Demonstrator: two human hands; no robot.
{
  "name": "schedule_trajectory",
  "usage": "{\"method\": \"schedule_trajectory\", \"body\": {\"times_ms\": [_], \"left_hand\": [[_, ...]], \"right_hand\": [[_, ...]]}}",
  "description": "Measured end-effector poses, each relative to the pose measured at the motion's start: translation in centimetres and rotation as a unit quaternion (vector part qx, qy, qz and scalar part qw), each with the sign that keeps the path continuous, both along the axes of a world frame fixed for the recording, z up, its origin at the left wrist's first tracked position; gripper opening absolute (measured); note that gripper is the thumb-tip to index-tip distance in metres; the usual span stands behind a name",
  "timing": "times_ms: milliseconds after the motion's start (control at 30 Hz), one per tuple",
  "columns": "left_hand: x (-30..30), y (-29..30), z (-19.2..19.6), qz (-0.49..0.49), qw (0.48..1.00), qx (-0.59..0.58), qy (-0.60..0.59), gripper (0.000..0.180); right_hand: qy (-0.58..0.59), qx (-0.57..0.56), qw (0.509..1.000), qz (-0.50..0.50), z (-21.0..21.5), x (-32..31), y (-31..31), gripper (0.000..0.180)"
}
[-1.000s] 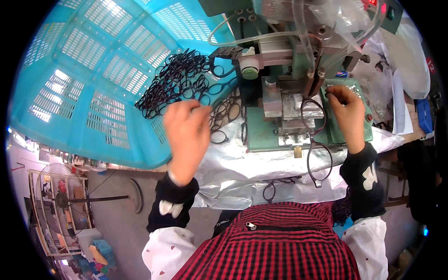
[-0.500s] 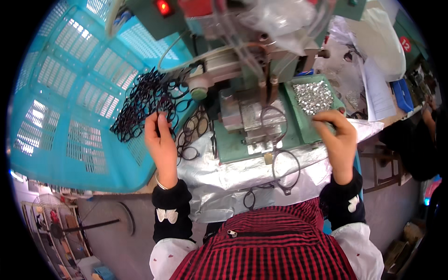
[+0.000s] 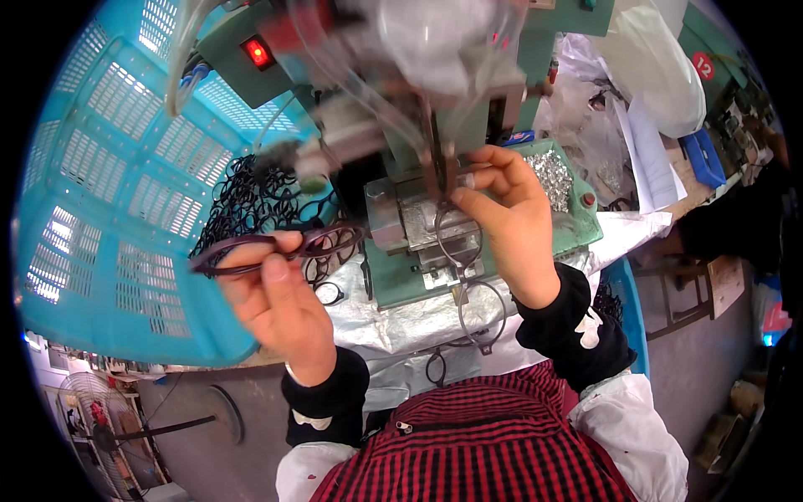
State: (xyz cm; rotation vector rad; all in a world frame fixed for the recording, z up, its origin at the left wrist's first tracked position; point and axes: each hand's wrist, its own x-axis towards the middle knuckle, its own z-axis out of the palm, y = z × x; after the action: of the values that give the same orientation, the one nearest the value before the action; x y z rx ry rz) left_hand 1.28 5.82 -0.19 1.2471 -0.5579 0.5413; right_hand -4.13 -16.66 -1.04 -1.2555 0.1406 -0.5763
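Note:
A dark purple eyeglass frame [image 3: 339, 230] is pinched between the thumb and fingers of my left hand [image 3: 288, 314], in front of the blue basket. My right hand [image 3: 520, 230] reaches to the bench machine's metal fixture [image 3: 386, 219], thumb and fingertips closed together beside its upright rods. Whatever is between those fingertips is too small to make out. Just below them, another eyeglass frame [image 3: 487, 348] sits at the fixture, one rim against the metal block and the other hanging over the front edge.
On the left, a large blue plastic basket [image 3: 100, 280] holds a heap of dark eyeglass frames [image 3: 242, 201]. A green tray [image 3: 585, 224] of small shiny metal parts [image 3: 552, 177] lies right of the fixture. Silvery sheeting [image 3: 376, 322] covers the bench edge, with another frame [image 3: 429, 368] there.
My left hand has come away from the basket heap with an eyeglass frame in it. My right hand has moved left from the parts tray to the fixture. The whole view has shifted slightly.

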Motion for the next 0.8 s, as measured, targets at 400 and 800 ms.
{"method": "schedule_trajectory", "body": {"times_ms": [400, 800], "left_hand": [[-0.9, -4.5, 3.2, -0.123, 0.871, 0.337, -0.336, 0.014], [-0.7, -5.7, -1.7, -0.067, 0.830, 0.333, -0.442, 0.025]], "right_hand": [[-0.018, -0.156, 0.987, 0.016, 0.0, -2.6, -2.8, 0.044], [0.197, -0.524, 0.803, -0.205, -7.5, -6.2, -9.1, 0.013]]}}
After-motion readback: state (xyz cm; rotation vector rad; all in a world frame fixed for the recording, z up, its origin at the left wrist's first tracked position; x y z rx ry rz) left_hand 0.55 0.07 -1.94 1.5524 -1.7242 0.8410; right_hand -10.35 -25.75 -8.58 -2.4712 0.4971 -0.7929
